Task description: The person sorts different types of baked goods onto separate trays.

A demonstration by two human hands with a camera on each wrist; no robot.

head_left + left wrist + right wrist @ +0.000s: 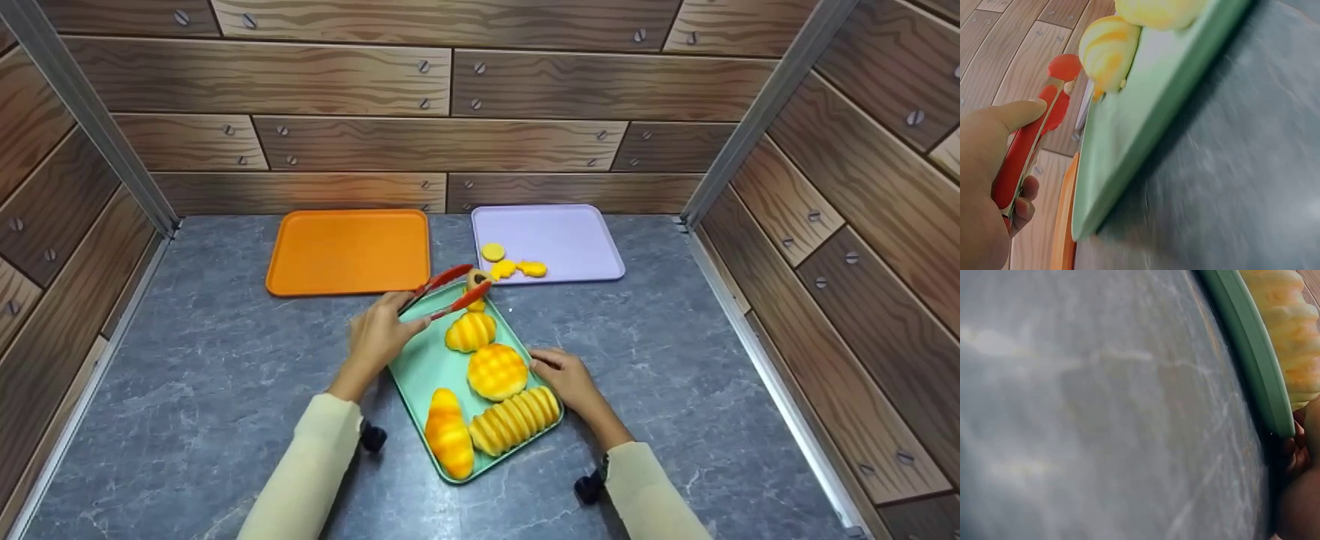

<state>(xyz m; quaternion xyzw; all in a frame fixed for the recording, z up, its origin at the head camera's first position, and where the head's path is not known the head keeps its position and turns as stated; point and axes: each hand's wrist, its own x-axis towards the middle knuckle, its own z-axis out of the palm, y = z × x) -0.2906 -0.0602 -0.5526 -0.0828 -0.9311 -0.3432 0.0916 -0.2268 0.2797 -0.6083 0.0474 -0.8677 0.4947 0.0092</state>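
Observation:
My left hand (380, 330) holds red-tipped tongs (459, 301) above the far end of a green tray (416, 367). Between the tong tips is a small brown round piece (478, 278) with a dark centre. At the tray's right edge, my right hand (568, 381) grips the rim, fingertips partly hidden in the right wrist view. Toy breads lie on this tray: a long croissant-like roll (448, 433), a ridged loaf (515, 421), a round checkered bun (497, 372) and a small striped roll (471, 332). A yellow piece (476, 307) shows partly behind the tongs.
Behind on the left lies a bare orange tray (349, 251). A lilac tray (559, 236) sits at the back right, bearing a yellow disc (493, 252) and small yellow pieces (532, 268) near its front left corner. Wood-patterned walls (352, 142) enclose the grey marbled table (225, 390).

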